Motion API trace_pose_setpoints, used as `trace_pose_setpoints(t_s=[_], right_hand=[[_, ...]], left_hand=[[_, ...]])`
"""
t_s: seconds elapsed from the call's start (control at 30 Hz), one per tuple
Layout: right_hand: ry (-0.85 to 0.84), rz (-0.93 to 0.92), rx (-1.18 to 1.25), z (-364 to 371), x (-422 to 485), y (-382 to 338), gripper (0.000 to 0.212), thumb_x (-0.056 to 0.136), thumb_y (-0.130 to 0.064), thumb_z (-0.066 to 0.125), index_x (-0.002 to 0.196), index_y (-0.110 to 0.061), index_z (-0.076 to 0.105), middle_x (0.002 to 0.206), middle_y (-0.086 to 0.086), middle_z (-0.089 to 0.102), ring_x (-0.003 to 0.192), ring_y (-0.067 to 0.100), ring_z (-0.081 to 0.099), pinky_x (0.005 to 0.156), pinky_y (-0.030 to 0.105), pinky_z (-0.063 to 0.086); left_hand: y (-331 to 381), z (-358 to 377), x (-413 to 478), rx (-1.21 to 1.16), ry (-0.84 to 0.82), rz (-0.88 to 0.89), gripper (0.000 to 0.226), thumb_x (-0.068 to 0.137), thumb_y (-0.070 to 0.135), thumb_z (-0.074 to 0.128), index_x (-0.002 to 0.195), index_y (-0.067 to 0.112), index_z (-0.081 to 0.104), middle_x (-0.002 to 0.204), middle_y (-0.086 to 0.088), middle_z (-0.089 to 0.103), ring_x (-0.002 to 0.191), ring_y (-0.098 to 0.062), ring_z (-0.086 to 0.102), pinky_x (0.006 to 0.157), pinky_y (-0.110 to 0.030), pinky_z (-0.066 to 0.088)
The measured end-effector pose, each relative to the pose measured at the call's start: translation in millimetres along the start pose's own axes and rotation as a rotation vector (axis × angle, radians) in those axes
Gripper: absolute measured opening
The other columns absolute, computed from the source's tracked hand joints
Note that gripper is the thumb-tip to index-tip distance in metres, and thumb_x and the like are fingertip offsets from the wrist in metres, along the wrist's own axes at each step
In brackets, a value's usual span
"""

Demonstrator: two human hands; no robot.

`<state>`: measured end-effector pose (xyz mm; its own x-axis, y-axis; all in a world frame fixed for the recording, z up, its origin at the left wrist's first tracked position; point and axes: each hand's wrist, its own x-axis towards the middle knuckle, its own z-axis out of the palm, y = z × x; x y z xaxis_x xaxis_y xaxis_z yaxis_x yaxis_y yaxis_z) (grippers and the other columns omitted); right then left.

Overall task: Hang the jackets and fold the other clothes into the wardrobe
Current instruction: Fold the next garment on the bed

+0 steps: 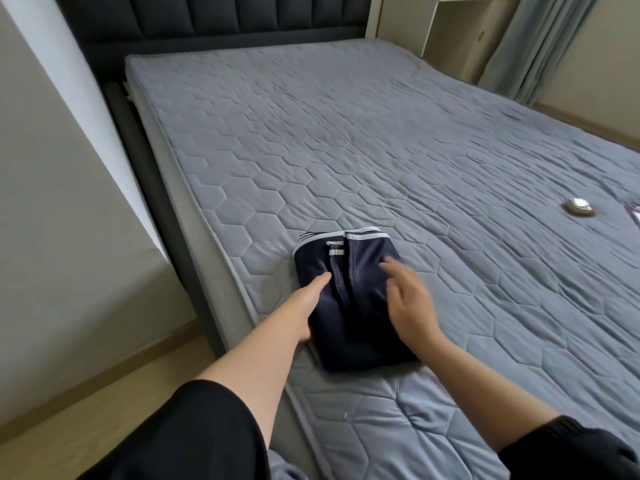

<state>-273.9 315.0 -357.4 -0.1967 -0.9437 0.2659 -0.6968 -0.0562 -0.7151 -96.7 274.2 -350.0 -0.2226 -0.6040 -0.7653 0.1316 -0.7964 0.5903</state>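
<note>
A pale wall [52, 202] and dark headboard [207, 15] stand left of the grey-blue hexagon-quilted bed [346, 133], where my left hand [304, 303] lays straight fingers [320, 281] against the folded navy garment [363, 268] near the bed's left edge, my right hand [408, 303] over it with fingers loosely apart, a curtain [540, 39] far right.

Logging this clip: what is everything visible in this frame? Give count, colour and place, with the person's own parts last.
folded garment: one, navy with white trim, on the bed near its left edge
bed cover: one, grey-blue, quilted, over the mattress
headboard: one, dark, padded, far end of the bed
small round object: one, pale, on the bed at right; too small to identify
curtain: one, grey-blue, top right
floor: pale wood, lower left
sleeves: two, black, bottom edge
left hand: against the garment's left side
right hand: fingers spread, blurred, over the garment's right side
</note>
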Motion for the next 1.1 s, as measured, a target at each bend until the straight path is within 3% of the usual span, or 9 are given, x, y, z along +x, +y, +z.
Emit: trace_pose_setpoints(t_s=[0.03,0.13,0.27,0.4,0.5,0.6,0.7,0.83,1.1], right_hand=[[0.034,0.104,-0.058,-6.1,5.7,7.2,0.035,0.092,0.000,0.047,0.126,-0.004,0.058,0.135,0.013,0.054,0.129,0.027,0.045,0.109,0.023,0.025],[-0.202,0.383,-0.301,-0.9,9.5,24.9,0.047,0.097,-0.024,0.042,0.141,-0.007,0.039,0.146,0.014,0.040,0.133,0.032,0.035,0.109,0.039,0.028],[-0.290,0.392,-0.634,28.2,-5.6,25.1,0.069,0.095,-0.049,0.034,0.151,-0.013,0.016,0.150,0.011,0.029,0.134,0.029,0.032,0.103,0.045,0.031],[-0.248,0.375,-0.691,39.6,-6.5,22.1,0.070,0.094,-0.046,0.035,0.151,-0.011,0.015,0.145,0.014,0.034,0.127,0.031,0.036,0.097,0.043,0.035],[-0.246,0.359,-0.558,29.3,-4.4,21.3,0.063,0.096,-0.039,0.037,0.149,-0.011,0.020,0.141,0.015,0.039,0.124,0.033,0.039,0.097,0.042,0.036],[-0.254,0.342,-0.505,15.7,-2.2,10.2,0.061,0.096,-0.037,0.039,0.149,-0.011,0.022,0.144,0.014,0.037,0.125,0.033,0.037,0.100,0.042,0.035],[-0.246,0.177,-0.596,12.5,13.2,-17.8,0.074,0.092,-0.033,0.048,0.152,-0.013,0.008,0.158,0.012,0.011,0.139,0.031,0.020,0.111,0.042,0.023],[-0.200,-0.172,-0.642,20.8,56.5,-77.9,0.093,0.087,-0.019,0.058,0.152,-0.018,-0.009,0.159,0.010,-0.014,0.147,0.029,-0.007,0.117,0.043,-0.002],[-0.325,-0.637,-0.753,68.9,126.5,-196.2,0.101,0.073,-0.046,0.071,0.152,-0.016,0.015,0.161,0.006,0.004,0.148,0.023,-0.008,0.113,0.047,-0.013]], left_hand=[[-0.8,4.3,-0.6,0.038,0.040,0.001,0.062,0.081,0.047,0.069,0.132,0.015,0.054,0.135,-0.007,0.055,0.123,-0.025,0.052,0.109,-0.039,0.034],[-5.8,19.3,1.3,0.153,0.149,0.027,0.071,0.073,0.038,0.080,0.133,0.011,0.053,0.136,-0.006,0.053,0.123,-0.025,0.050,0.103,-0.037,0.037],[-14.5,33.8,9.7,0.197,0.181,0.083,0.074,0.065,0.028,0.086,0.129,0.006,0.055,0.128,-0.010,0.059,0.116,-0.027,0.056,0.101,-0.039,0.044],[-20.3,37.4,16.7,0.263,0.313,0.158,0.058,0.065,0.011,0.083,0.115,-0.001,0.057,0.106,-0.011,0.064,0.088,-0.025,0.061,0.078,-0.032,0.051],[-16.8,33.1,16.6,0.314,0.362,0.194,0.042,0.065,0.007,0.081,0.098,0.003,0.055,0.075,-0.005,0.055,0.061,-0.017,0.051,0.053,-0.024,0.041],[-5.1,27.3,13.3,0.446,0.369,0.252,0.037,0.063,0.009,0.082,0.088,0.005,0.057,0.073,-0.004,0.055,0.063,-0.017,0.053,0.061,-0.027,0.044],[24.5,14.9,4.6,0.732,0.351,0.376,0.030,0.062,0.013,0.082,0.074,0.009,0.054,0.072,-0.002,0.057,0.063,-0.016,0.056,0.055,-0.025,0.046],[89.4,-11.7,-22.9,1.244,0.269,0.529,0.029,0.065,0.015,0.078,0.085,0.013,0.057,0.089,-0.009,0.066,0.087,-0.027,0.065,0.064,-0.027,0.047],[171.0,-102.0,-89.6,1.840,0.384,0.789,0.019,0.079,0.012,0.058,0.086,0.023,0.044,0.073,0.001,0.050,0.087,-0.031,0.063,0.060,-0.031,0.037]])
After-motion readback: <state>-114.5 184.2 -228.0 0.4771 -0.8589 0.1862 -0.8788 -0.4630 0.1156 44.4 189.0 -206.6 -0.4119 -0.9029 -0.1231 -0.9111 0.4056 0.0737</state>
